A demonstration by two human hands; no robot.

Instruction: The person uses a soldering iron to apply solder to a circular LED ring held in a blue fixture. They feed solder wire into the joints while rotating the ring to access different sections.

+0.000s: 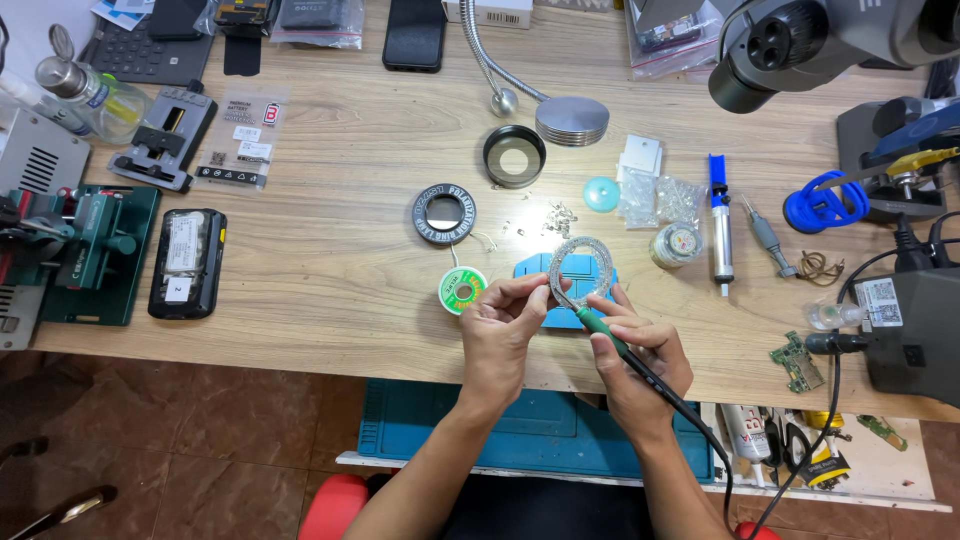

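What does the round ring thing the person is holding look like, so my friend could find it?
Start at the wooden table and go to its front edge, where the two hands meet. The left hand pinches a thin silvery ring board over a blue mat, while the right hand touches it with a green-handled soldering iron. Unlike the black rings further back, it is sparkly grey and held up.

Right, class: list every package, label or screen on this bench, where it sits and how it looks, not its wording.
Clear battery packet: upper left, black-and-white labels.
Dark phone: top centre, blank screen.
White box: top edge, barcode label.
White square sticker: right, on black unit.
Clear bag: top right, red seal.
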